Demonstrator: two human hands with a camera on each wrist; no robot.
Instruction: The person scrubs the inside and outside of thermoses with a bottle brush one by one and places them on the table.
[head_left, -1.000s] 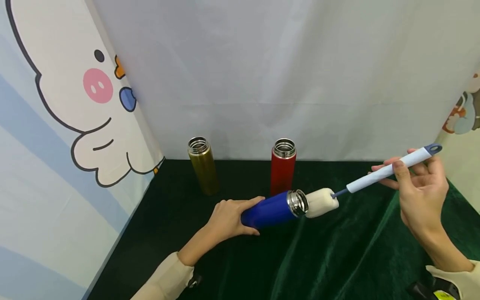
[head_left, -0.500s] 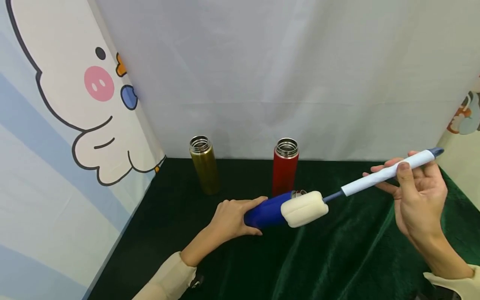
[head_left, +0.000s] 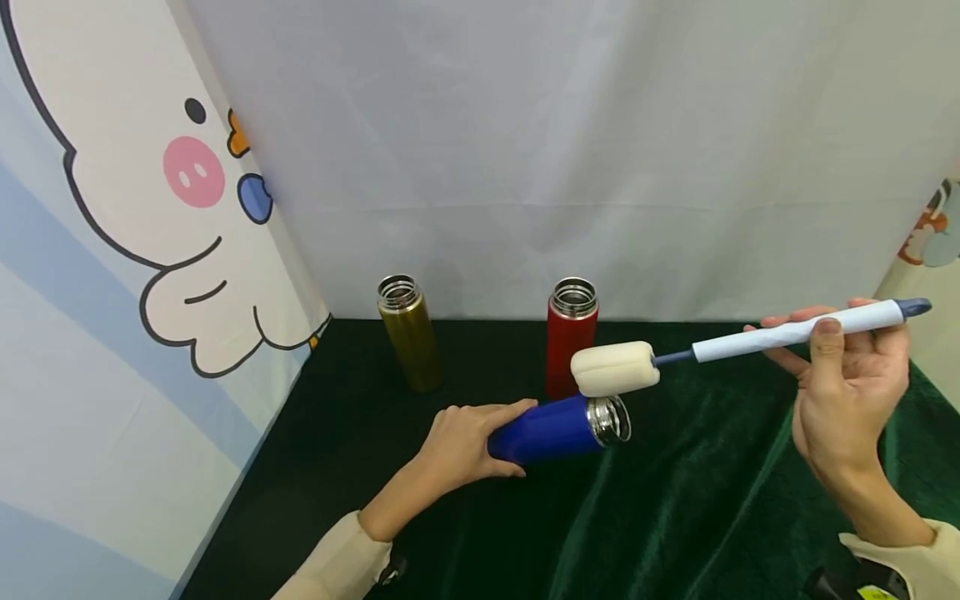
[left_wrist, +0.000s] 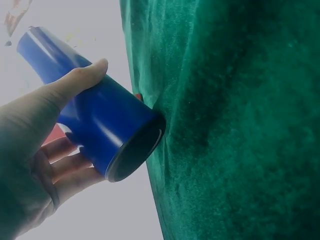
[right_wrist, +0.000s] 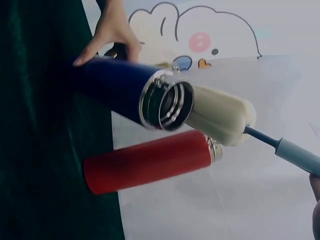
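Observation:
My left hand (head_left: 467,442) grips a blue metal bottle (head_left: 546,432) near its base, tilted with its open steel mouth toward the right. In the left wrist view the thumb lies over the blue bottle (left_wrist: 102,117) and the fingers are behind it. A bottle brush (head_left: 795,333) is pinched between the thumb and fingers of my right hand (head_left: 851,400). Its cream sponge head (head_left: 615,369) is outside the blue bottle, just above and behind the mouth in the head view. Whether sponge and rim touch, I cannot tell. The right wrist view shows the sponge head (right_wrist: 220,115) beyond the steel rim.
Behind the blue bottle stands an uncapped red bottle (head_left: 567,337), partly covered by the sponge. An uncapped gold bottle (head_left: 411,342) stands farther left. Dark green cloth (head_left: 675,500) covers the table, and a pale curtain (head_left: 487,167) hangs along its back edge.
The sponge head was right at the blue bottle's mouth, then passed in front of the bottle, and is now higher, above the mouth. The left hand and bottle have barely moved.

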